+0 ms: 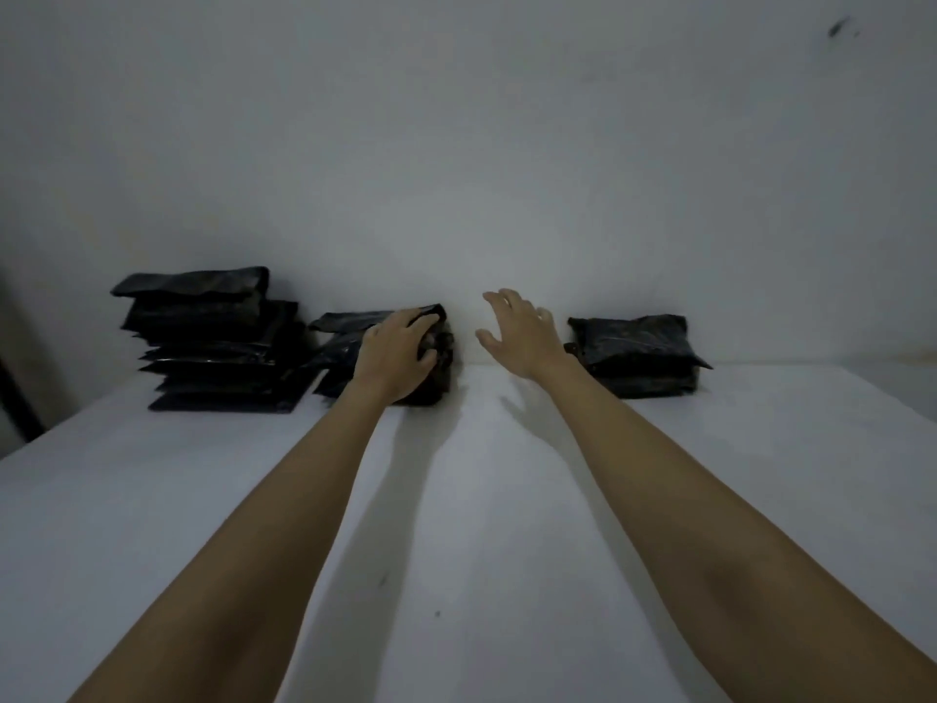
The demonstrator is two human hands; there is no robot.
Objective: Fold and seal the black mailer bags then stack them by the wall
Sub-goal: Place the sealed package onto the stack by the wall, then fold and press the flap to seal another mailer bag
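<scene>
Black mailer bags sit along the wall on a white table [456,499]. A tall stack [213,342] stands at the left, a lower middle stack [345,337] is next to it, and a small pile [634,355] lies at the right. My left hand [400,355] rests on the right end of the middle stack, its fingers curled over the top bag's edge. Just right of that stack, my right hand [522,332] hovers above the table with fingers spread, holding nothing.
The grey wall [481,170] rises directly behind the stacks. The table's left edge [30,438] drops off beside a dark frame. A gap of bare table lies between the middle stack and the right pile.
</scene>
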